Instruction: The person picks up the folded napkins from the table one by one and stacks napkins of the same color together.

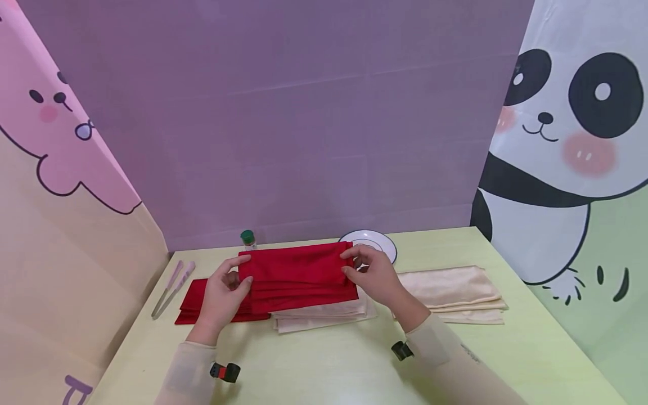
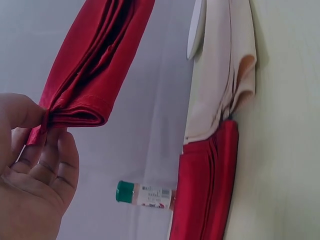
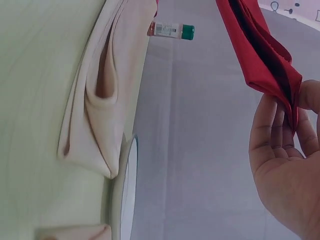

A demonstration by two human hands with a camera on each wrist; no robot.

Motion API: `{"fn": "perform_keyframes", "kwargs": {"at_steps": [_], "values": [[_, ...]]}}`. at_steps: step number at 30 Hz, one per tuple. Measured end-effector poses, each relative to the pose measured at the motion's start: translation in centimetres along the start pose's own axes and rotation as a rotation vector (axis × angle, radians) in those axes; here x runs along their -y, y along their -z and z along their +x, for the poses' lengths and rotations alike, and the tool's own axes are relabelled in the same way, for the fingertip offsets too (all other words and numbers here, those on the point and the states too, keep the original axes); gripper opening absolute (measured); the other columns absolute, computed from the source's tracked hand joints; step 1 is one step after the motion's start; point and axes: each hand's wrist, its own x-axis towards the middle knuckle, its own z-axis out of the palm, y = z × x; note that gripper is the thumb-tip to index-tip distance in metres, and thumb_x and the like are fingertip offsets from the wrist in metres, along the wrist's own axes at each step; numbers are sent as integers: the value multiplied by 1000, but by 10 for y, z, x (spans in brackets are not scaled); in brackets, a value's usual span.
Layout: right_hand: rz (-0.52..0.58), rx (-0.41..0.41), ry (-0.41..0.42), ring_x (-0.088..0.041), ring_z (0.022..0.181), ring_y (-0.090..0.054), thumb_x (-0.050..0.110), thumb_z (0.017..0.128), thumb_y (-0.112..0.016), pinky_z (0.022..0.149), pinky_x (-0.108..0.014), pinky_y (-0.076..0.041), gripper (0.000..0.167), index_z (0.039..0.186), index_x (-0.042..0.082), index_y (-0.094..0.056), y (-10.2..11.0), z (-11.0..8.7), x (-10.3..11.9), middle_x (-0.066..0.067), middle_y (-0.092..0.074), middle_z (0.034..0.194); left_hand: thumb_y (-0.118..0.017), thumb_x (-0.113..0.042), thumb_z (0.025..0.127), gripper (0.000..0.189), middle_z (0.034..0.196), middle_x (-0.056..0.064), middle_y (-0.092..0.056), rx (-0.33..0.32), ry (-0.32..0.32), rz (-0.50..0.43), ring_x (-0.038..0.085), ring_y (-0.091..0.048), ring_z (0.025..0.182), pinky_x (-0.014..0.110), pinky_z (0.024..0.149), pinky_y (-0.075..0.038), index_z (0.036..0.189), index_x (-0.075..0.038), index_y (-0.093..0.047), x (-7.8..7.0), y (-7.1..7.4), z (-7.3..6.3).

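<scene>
A folded red cloth (image 1: 304, 270) hangs in the air above the table, held at both ends. My left hand (image 1: 223, 292) pinches its left end between thumb and fingers; the left wrist view shows the folded layers at that hand (image 2: 40, 165). At the other end my right hand (image 1: 374, 275) pinches the corner, also seen in the right wrist view, where the fingers (image 3: 265, 135) bend round the red cloth (image 3: 265, 60). Below lies a folded pale cloth (image 1: 324, 318), partly hidden by the held one. Left of it another folded red cloth (image 1: 192, 301) rests on the table.
A second folded pale cloth (image 1: 450, 289) lies at the right. Tongs with pinkish handles (image 1: 174, 287) lie at the left edge. Behind the held cloth stand a green-capped bottle (image 1: 247, 238) and a blue-rimmed white plate (image 1: 387, 246). Walls rise behind and beside the table (image 1: 324, 365).
</scene>
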Motion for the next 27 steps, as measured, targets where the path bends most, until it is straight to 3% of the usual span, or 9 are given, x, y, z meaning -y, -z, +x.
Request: {"fn": "perform_keyframes", "kwargs": {"at_steps": [8,18,27], "values": [[13,24,-42,-24,82,-63,2,91,-78,72,-31,-59,24,112,12,-73,-14,5,5,-3,-69,92,-73,1,96,47,72,18,-57,-12,47,-8,14,-47,63,24,57,-41,138,-18,-66,6,12,0],[37,74,-62,-25,81,-64,1,93,-76,67,-30,-58,23,114,10,-74,-24,10,3,-4,-70,93,-74,1,96,48,78,17,-63,-1,50,33,14,-52,65,24,55,-42,140,-16,-64,14,22,-1],[89,81,-101,-25,77,-67,1,93,-75,64,-34,-62,25,116,8,-73,-36,15,2,-8,-70,88,-71,-1,98,49,98,20,-67,34,51,30,23,-64,74,26,63,-57,144,-14,-60,21,34,-2]]}}
